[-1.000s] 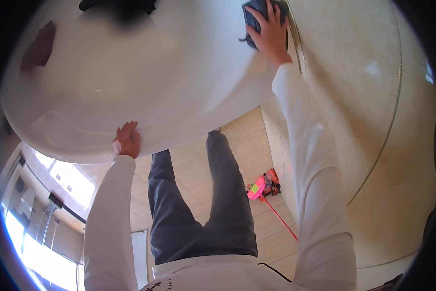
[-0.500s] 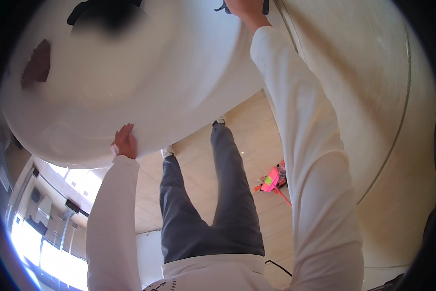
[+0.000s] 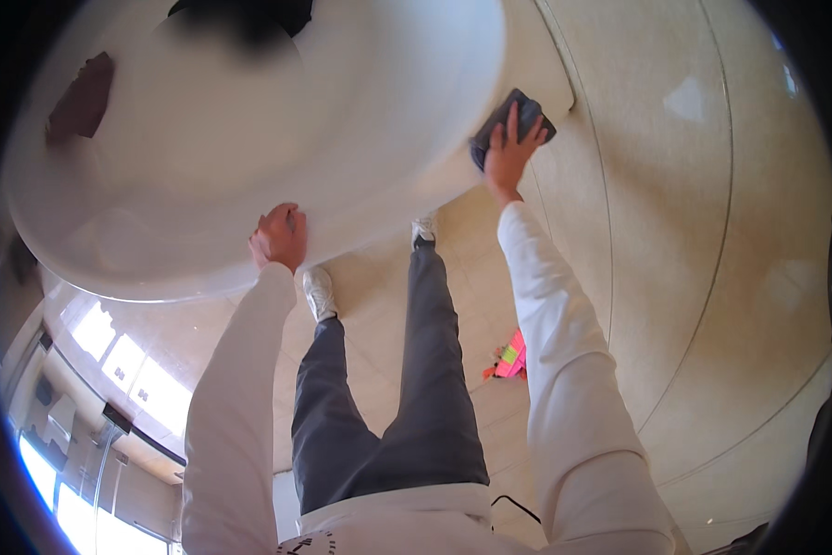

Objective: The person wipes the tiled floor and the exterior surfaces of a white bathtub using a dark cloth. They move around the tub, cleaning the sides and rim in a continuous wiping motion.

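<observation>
Right hand [image 3: 509, 159] grips dark cloth [image 3: 496, 126] at the right end of white tub [image 3: 407, 185]; apparently mid-pass, finished share untellable. Left hand [image 3: 279, 237] curled at near rim, contents unclear.

Light is moderate and mostly soft around the white tub [image 3: 370, 208], with its strongest source in the windows [image 3: 87, 518] below and left of it, whose panes burn out to flat white. Glare [image 3: 152, 370] in hard bright patches lies just beneath the tub's lower left edge, and a paler reflection shines on the beige wall [image 3: 657, 305] to its right, where soft brownish shade also spreads. Inside the tub, a dark shape [image 3: 240, 18] melts out of focus into haze. Fisheye distortion bows lines beyond the tub, with black corners and blue fringing.
</observation>
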`<state>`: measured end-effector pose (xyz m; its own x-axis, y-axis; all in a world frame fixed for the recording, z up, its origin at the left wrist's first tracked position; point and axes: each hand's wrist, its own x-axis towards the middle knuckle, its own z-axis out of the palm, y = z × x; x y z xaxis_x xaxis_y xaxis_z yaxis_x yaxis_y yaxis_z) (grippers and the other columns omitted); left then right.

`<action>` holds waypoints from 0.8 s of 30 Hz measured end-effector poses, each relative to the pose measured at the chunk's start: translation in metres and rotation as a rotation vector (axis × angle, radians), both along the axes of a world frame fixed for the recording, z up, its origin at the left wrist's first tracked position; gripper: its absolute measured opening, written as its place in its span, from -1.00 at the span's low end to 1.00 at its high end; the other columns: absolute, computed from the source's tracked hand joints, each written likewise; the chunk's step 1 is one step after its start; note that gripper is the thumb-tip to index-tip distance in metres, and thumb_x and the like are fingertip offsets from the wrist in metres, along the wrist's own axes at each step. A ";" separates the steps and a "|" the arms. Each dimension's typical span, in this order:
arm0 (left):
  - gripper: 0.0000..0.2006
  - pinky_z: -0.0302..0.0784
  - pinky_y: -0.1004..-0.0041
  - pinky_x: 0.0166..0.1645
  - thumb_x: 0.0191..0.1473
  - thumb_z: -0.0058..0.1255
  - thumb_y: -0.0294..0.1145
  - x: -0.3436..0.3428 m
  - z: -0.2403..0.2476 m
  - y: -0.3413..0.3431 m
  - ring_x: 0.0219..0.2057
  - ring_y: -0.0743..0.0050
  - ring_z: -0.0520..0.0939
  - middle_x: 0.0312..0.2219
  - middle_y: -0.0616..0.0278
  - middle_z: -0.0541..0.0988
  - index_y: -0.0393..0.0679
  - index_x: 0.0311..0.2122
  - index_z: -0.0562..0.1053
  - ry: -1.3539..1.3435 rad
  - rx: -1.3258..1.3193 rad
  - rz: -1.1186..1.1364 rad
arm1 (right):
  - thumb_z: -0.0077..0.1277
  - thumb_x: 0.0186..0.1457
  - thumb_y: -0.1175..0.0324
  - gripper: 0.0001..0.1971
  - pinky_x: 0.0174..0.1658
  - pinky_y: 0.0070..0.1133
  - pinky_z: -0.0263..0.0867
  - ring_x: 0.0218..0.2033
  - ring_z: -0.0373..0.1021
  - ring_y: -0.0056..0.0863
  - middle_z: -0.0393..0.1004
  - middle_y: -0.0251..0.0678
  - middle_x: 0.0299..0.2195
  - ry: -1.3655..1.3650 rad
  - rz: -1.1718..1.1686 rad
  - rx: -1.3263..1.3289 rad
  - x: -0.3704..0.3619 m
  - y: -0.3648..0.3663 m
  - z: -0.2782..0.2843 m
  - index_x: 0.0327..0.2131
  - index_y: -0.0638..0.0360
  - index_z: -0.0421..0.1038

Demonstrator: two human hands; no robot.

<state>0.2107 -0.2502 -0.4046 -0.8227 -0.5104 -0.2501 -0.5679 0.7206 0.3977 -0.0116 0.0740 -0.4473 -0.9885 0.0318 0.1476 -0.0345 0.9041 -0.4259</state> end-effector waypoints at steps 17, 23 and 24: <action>-0.91 0.56 0.12 0.04 0.07 0.03 -0.34 0.002 -0.008 -0.003 -0.34 0.07 0.64 -0.42 0.27 0.61 -0.07 -0.40 0.51 0.202 0.054 0.012 | -0.48 0.34 -0.10 -0.42 0.28 0.09 -0.19 0.37 -0.17 0.06 -0.02 -0.02 0.35 -0.086 0.030 0.172 -0.171 0.010 0.006 0.32 -0.11 0.10; -0.91 0.55 0.10 0.05 0.07 0.03 -0.36 0.003 -0.005 0.000 -0.39 0.05 0.65 -0.41 0.22 0.61 -0.09 -0.39 0.52 0.190 0.044 0.019 | -0.50 0.34 -0.07 -0.43 0.32 0.07 -0.27 0.37 -0.12 0.00 0.12 -0.14 0.31 -0.028 0.113 0.115 -0.211 -0.061 0.004 0.31 -0.10 0.12; -0.91 0.55 0.10 0.05 0.07 0.03 -0.35 0.003 -0.004 -0.001 -0.39 0.04 0.65 -0.41 0.22 0.61 -0.09 -0.39 0.52 0.184 0.061 0.018 | -0.50 0.33 -0.06 -0.43 0.32 0.07 -0.27 0.37 -0.12 0.00 0.14 -0.16 0.31 -0.008 0.137 0.135 -0.210 -0.064 0.007 0.31 -0.11 0.12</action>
<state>0.2139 -0.2510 -0.4086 -0.8482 -0.5143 -0.1271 -0.4943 0.6819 0.5391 -0.2218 0.0103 -0.4407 -0.9834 -0.1228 0.1334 -0.1584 0.9402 -0.3017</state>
